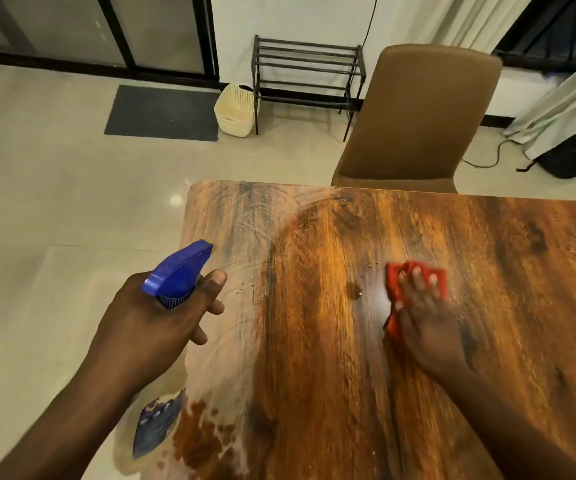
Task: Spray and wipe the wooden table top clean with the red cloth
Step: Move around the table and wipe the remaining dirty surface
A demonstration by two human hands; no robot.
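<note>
Red cloth (414,289) under flat right hand (425,317); left hand (162,317) clamped around spray bottle (175,271)

Warm indoor light; pale glare sheen across table (314,341) left half. Right hand (428,317) motion-blurred. Wide-angle bending at frame edges. Floor (54,202) shows small highlight.

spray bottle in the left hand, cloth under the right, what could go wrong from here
The spray bottle, gripped by the left hand, hangs over the table edge, so it might drip or spray onto the tiled floor. The right hand on the red cloth could push the small crumbs around rather than lift them.
</note>
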